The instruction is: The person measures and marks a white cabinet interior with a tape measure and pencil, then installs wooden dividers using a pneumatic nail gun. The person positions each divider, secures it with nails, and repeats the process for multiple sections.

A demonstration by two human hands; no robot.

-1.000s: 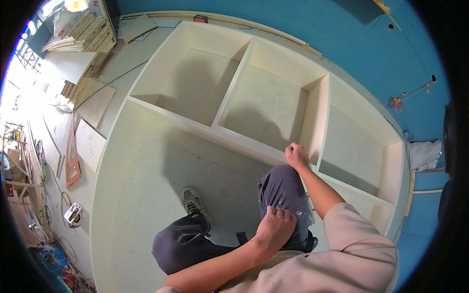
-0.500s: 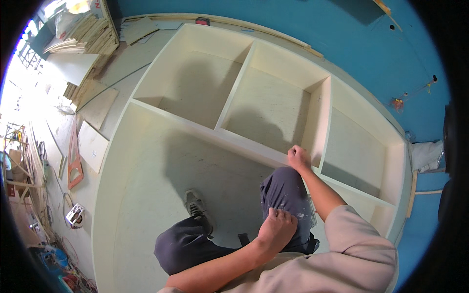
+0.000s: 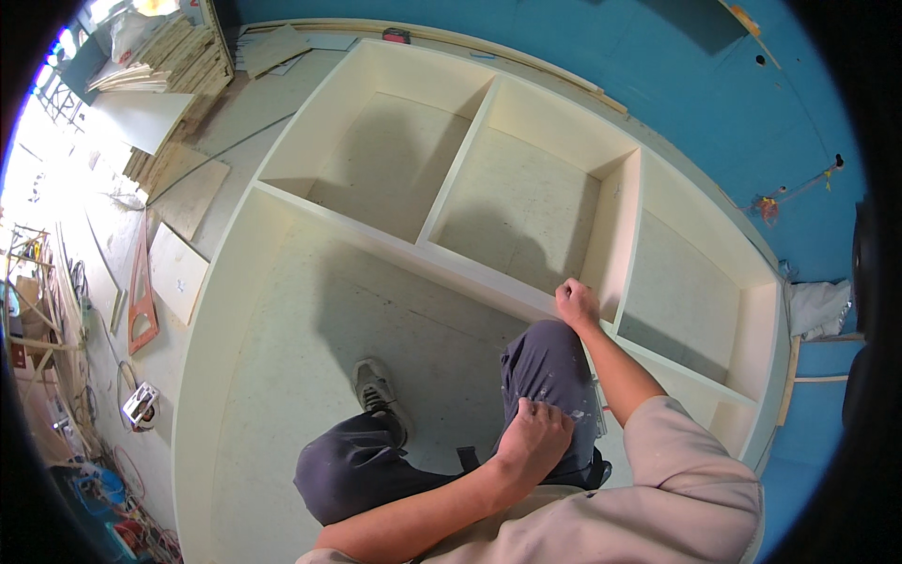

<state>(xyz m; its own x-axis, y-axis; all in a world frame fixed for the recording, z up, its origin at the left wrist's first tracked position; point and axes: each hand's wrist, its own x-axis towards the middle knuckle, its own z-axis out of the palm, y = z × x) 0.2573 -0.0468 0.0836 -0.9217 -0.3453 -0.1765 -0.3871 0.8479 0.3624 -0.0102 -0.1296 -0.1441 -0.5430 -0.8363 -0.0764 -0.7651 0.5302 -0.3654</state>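
**Crouched pose, loosely closed grips**

At 5 o'clock, left hand [image 3: 534, 440], curled over the thigh of dark grey, white-spotted cloth trousers [image 3: 548, 362]. Apparently propped there for rest. Folded in, nearly closed; cannot tell whether anything lies hidden inside. At 7 o'clock, a beige-grey laced shoe [image 3: 381, 385], planted flat, probably for balance. Just past the trouser knee, between 3 and 4 o'clock, right hand [image 3: 578, 303] in a loose fist, on or just above the top edge of a long cream-white board divider [image 3: 479, 275]. Likely braced to steady the crouch; no object visible in the grip, underside not shown.

All around the body, lying flat: a large cream-white open frame of flat boards [image 3: 413, 75]. Smooth-faced, plain, shadowed inside; split three ways beyond the divider, at 11, 1 and 3 o'clock. Past the rim: an orange-brown triangular handsaw [image 3: 140, 315] at 9, stacked pale-edged boards [image 3: 183, 66] at 10, a blue wall [image 3: 658, 89] from 12 to 3.
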